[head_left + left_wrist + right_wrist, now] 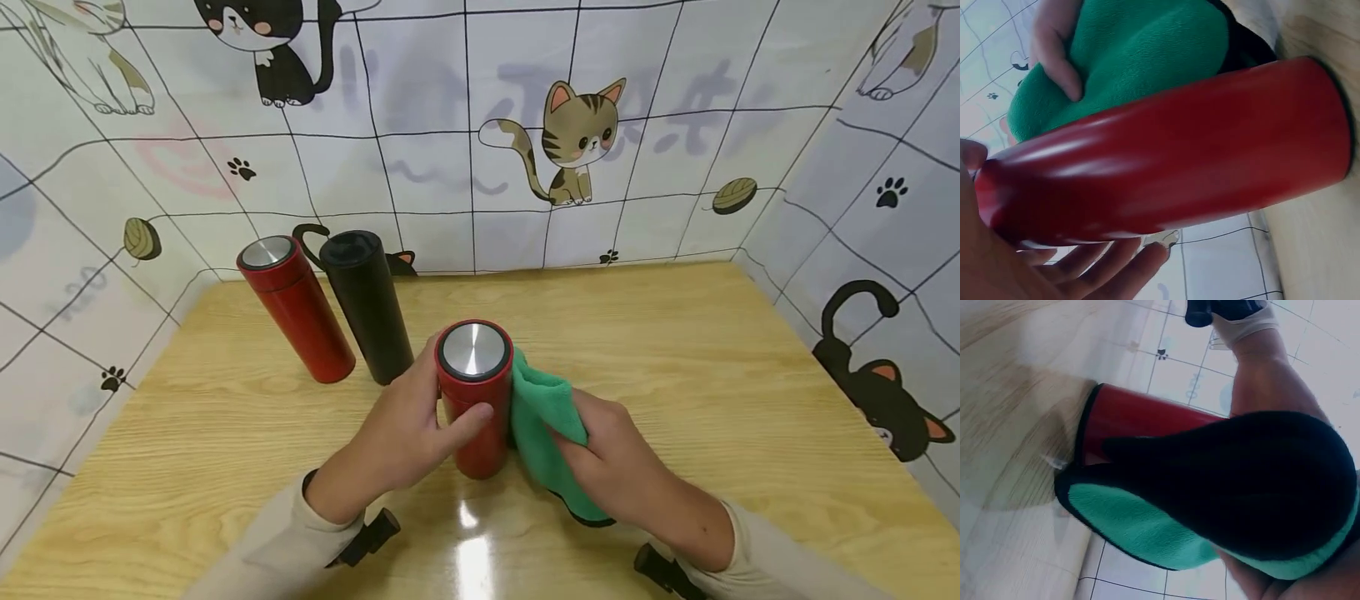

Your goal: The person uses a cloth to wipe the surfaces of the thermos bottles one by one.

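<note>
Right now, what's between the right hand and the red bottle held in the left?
The green cloth, held in the right hand, lies between it and the red bottle; the head view shows this.

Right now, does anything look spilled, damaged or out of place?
Nothing stands out. The red bottle in the left hand stands upright, as do the second red bottle and the black bottle; the bright patch on the table looks like glare, not a spill.
</note>
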`<act>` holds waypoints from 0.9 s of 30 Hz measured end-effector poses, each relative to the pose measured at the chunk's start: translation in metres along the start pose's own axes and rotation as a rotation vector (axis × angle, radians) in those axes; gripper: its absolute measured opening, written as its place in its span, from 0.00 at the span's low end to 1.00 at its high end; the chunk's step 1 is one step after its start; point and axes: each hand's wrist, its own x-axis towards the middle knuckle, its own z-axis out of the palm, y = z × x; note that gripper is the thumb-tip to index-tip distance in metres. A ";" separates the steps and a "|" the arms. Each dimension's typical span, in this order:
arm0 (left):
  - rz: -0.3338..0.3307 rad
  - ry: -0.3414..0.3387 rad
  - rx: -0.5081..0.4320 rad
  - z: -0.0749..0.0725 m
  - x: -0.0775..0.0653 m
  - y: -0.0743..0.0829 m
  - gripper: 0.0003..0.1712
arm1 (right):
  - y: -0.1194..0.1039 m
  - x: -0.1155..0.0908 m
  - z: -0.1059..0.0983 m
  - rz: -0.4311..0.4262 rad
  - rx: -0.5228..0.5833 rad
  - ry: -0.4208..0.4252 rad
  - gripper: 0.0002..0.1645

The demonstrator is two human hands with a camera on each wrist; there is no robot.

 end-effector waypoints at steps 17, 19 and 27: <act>0.014 -0.040 0.214 0.000 -0.001 0.007 0.49 | -0.001 -0.002 0.001 -0.047 0.025 0.081 0.31; 0.007 -0.026 0.221 0.002 0.000 0.008 0.50 | -0.002 -0.001 0.001 -0.059 0.047 0.088 0.32; 0.049 0.090 0.177 0.015 -0.005 0.006 0.57 | 0.002 0.000 0.006 0.079 0.091 -0.002 0.27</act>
